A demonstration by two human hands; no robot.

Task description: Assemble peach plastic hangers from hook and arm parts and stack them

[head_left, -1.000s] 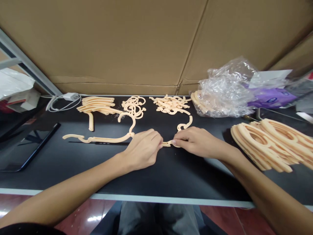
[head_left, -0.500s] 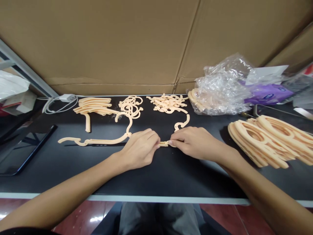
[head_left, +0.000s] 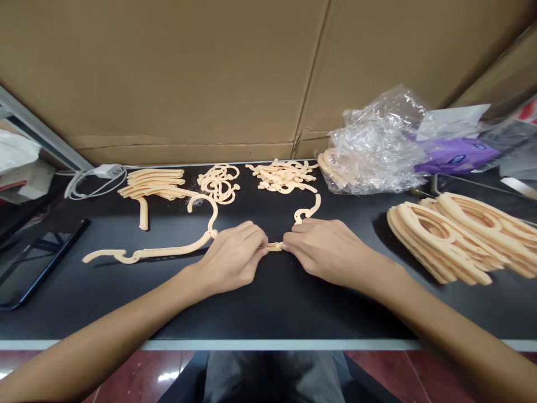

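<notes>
A pale cream clothes hanger point(head_left: 172, 252) lies across the black table, with its hook point(head_left: 216, 210) pointing away from me and a curved end piece point(head_left: 119, 254) on its left arm. My left hand point(head_left: 237, 254) is closed around the right arm of the hanger, hiding most of it. A short stretch of that arm point(head_left: 274, 246) shows between my hands. Opposite, my right hand point(head_left: 321, 246) pinches the arm's tip and a curved hanger end piece point(head_left: 310, 208), which sticks up beyond the knuckles. The joint under my right fingers is hidden.
Behind are piles of hanger arms point(head_left: 155, 183), hooks point(head_left: 220, 182) and small curved pieces point(head_left: 283, 176). Stacked hanger parts point(head_left: 453, 235) lie at right, below a clear plastic bag point(head_left: 377, 145) and a purple packet point(head_left: 455, 155). A phone point(head_left: 42, 263) and white cable point(head_left: 96, 179) are left.
The view has shifted slightly. My right fingers have curled further over the hanger's right tip, covering more of the joint. Both hands keep their hold.
</notes>
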